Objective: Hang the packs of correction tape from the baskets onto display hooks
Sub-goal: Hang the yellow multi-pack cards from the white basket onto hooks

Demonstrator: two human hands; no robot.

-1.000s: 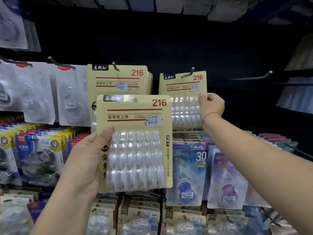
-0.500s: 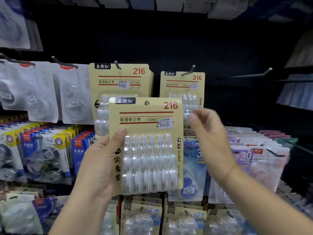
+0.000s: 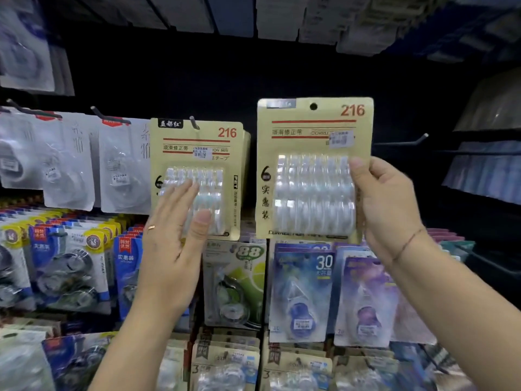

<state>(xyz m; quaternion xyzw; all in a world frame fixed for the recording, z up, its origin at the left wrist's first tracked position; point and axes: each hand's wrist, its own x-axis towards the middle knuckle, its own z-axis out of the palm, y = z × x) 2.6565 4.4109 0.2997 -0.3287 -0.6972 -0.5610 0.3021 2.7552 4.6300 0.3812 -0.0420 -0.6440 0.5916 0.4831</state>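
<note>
1. Head view: my right hand [image 3: 389,204] grips a yellow-card six-pack of correction tape [image 3: 310,170] by its right edge, thumb on the blister. I hold it up before the dark back panel [image 3: 282,74].
2. Its punch hole [image 3: 313,106] is bare and on no peg that I can see, so I judge this pack not yet hung.
3. My left hand [image 3: 172,238] is open with fingers straight, touching, as far as I can tell, the blister of the hung stack of matching packs [image 3: 197,153] on its hook [image 3: 194,123].
4. An empty hook [image 3: 406,141] juts out just right of the held pack. Whether another peg lies behind the pack I cannot tell.
5. No basket shows, so I cannot say how many packs are left.
6. Clear pouches [image 3: 67,162] hang to the left. A green blister pack [image 3: 234,280] and a blue blister pack [image 3: 300,292] crowd the row below, and more stock hangs overhead.
</note>
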